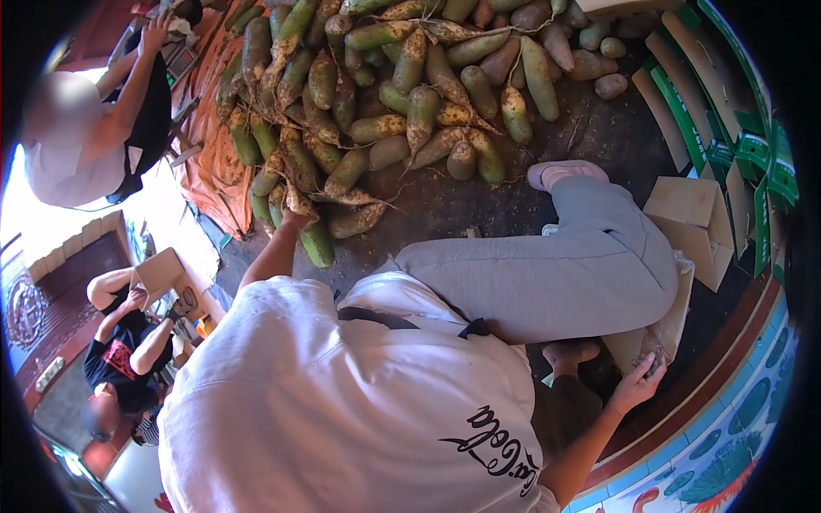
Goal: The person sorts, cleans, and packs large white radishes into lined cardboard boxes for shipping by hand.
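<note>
A large heap of green radishes (423,111) with soil and long roots covers the floor at the top of the head view. My left hand (297,219) is at the heap's near edge, its fingers closed around the tapered root end of a radish (300,202). Just below that hand lies another green radish (317,245). On the right, my right hand (634,389) is at the lower edge of a cardboard box (682,299) with clear plastic in it. Its fingers are curled, with something small and dark at them that I cannot make out.
An open cardboard box (688,224) stands beside my leg. Green-and-brown cartons (718,128) line the right side. An orange sheet (214,171) lies under the heap's left side. One person (85,145) is at upper left; another (128,350) handles a carton at lower left.
</note>
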Demonstrator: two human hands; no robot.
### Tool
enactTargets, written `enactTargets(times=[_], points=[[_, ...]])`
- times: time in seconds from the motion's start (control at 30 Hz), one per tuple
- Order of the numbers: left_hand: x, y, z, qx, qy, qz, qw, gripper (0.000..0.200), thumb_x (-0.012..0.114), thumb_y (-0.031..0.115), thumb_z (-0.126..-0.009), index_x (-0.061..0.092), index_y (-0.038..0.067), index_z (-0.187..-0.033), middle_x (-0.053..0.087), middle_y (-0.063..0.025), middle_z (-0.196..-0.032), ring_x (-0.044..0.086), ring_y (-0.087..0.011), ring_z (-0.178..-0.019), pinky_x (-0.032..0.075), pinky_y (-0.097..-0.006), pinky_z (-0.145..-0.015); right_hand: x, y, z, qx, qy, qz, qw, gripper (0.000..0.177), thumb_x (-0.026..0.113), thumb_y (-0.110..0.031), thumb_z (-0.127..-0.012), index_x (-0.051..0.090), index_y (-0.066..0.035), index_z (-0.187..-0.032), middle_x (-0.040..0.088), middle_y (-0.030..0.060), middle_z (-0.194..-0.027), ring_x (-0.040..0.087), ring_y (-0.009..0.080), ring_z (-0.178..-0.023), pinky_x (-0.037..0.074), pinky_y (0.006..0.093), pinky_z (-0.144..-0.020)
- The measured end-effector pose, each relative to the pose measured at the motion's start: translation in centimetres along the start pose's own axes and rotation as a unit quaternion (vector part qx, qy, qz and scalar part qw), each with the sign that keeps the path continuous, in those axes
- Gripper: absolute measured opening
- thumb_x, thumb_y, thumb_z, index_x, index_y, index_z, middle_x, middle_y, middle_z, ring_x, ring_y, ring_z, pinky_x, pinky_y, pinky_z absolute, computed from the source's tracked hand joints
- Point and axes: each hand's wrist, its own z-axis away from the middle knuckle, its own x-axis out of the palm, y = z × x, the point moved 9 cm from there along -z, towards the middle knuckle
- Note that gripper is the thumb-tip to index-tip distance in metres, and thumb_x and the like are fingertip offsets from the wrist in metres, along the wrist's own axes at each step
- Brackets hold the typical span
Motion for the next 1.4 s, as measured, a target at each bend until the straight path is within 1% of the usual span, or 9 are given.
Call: enactTargets(times=[0.27, 0.33, 0.47, 0.63, 0.77, 0.9, 1.07, 1.3, 1.4], points=[[-3.0, 6.8, 4.6, 0.113, 0.005, -0.103, 0.988, 0.079, 0.083, 0.025, -0.055, 0.043, 0.0, -0.119, 0.059, -0.0146, -0.11, 0.058, -0.0287, -0.099, 0.048, -0.0318, -0.085, 0.7, -1.3, -0.2, -0.019, -0.004, 0.014, 1.0, 0.025, 0.051, -0.016, -0.092, 0.054, 0.003, -0.109, 0.062, 0.0146, -0.088, 0.061, 0.0183, -0.07, 0.052, 0.0283, -0.06], [-3.6, 10.1, 4.5, 0.257, -0.053, -0.002, 0.965, 0.067, 0.079, 0.021, -0.061, 0.048, 0.002, -0.116, 0.061, -0.0122, -0.107, 0.059, -0.0268, -0.096, 0.048, -0.0326, -0.083, 0.5, -0.9, -0.6, -0.002, -0.006, -0.006, 1.0, 0.025, 0.051, -0.016, -0.092, 0.054, 0.003, -0.109, 0.062, 0.0144, -0.089, 0.061, 0.0176, -0.071, 0.052, 0.028, -0.06], [-9.1, 22.2, 14.8, 0.204, -0.252, 0.361, 0.874, 0.045, 0.069, 0.009, -0.07, 0.053, 0.007, -0.112, 0.062, -0.0044, -0.104, 0.059, -0.0189, -0.097, 0.047, -0.034, -0.083, -1.1, -6.4, -3.9, -0.039, 0.048, -0.075, 0.995, 0.024, 0.051, -0.013, -0.092, 0.054, 0.003, -0.109, 0.062, 0.012, -0.094, 0.06, 0.0149, -0.076, 0.051, 0.0264, -0.062], [-10.5, 36.5, 19.2, 0.321, -0.347, 0.452, 0.756, 0.037, 0.066, 0.011, -0.076, 0.054, 0.007, -0.111, 0.061, -0.0026, -0.103, 0.059, -0.0166, -0.093, 0.049, -0.0317, -0.079, -1.7, -13.3, -7.9, -0.039, 0.034, -0.217, 0.975, 0.022, 0.051, -0.01, -0.092, 0.055, 0.003, -0.109, 0.061, 0.0103, -0.1, 0.059, 0.0152, -0.082, 0.05, 0.0267, -0.066], [-11.3, 48.7, 29.6, 0.411, -0.405, 0.427, 0.696, 0.034, 0.066, 0.016, -0.078, 0.054, 0.006, -0.109, 0.061, -0.0033, -0.102, 0.059, -0.0156, -0.092, 0.049, -0.0309, -0.079, -0.9, -24.0, -9.9, -0.21, -0.078, -0.176, 0.959, 0.029, 0.058, -0.004, -0.083, 0.056, -0.004, -0.111, 0.061, 0.0119, -0.098, 0.061, 0.0232, -0.086, 0.049, 0.0313, -0.076], [-10.4, 57.4, 40.4, 0.444, -0.473, 0.368, 0.666, 0.035, 0.066, 0.024, -0.08, 0.056, 0.006, -0.107, 0.062, -0.0037, -0.102, 0.059, -0.0159, -0.093, 0.049, -0.0309, -0.082, -2.2, -32.4, -10.0, -0.455, 0.027, -0.049, 0.889, 0.044, 0.059, -0.003, -0.074, 0.056, -0.016, -0.116, 0.055, 0.0086, -0.114, 0.054, 0.0286, -0.103, 0.043, 0.0379, -0.088], [-6.9, 60.9, 54.8, 0.479, -0.56, 0.257, 0.626, 0.042, 0.058, 0.042, -0.084, 0.055, 0.009, -0.11, 0.06, -0.0059, -0.107, 0.058, -0.0179, -0.097, 0.047, -0.037, -0.086, -3.9, -33.6, -11.3, -0.56, 0.08, 0.027, 0.824, 0.054, 0.056, -0.005, -0.075, 0.045, -0.025, -0.124, 0.044, 0.0056, -0.13, 0.04, 0.0271, -0.123, 0.034, 0.0441, -0.101], [-1.5, 60.4, 67.3, 0.404, -0.71, 0.155, 0.556, 0.054, 0.045, 0.052, -0.089, 0.052, 0.006, -0.115, 0.057, -0.014, -0.108, 0.061, -0.0198, -0.089, 0.054, -0.0311, -0.072, -10.3, -29.1, -11.7, -0.51, 0.101, -0.023, 0.854, 0.05, 0.063, -0.008, -0.07, 0.043, -0.017, -0.114, 0.043, 0.0081, -0.13, 0.042, 0.0282, -0.121, 0.029, 0.0509, -0.103], [0.4, 58.9, 71.0, 0.35, -0.77, 0.132, 0.517, 0.05, 0.042, 0.049, -0.092, 0.052, 0.005, -0.114, 0.059, -0.0133, -0.103, 0.062, -0.019, -0.084, 0.055, -0.0302, -0.069, -12.2, -27.2, -11.0, -0.52, 0.147, 0.049, 0.84, 0.067, 0.074, -0.011, -0.055, 0.042, -0.016, -0.114, 0.048, 0.0091, -0.119, 0.045, 0.0276, -0.117, 0.03, 0.0521, -0.102]])
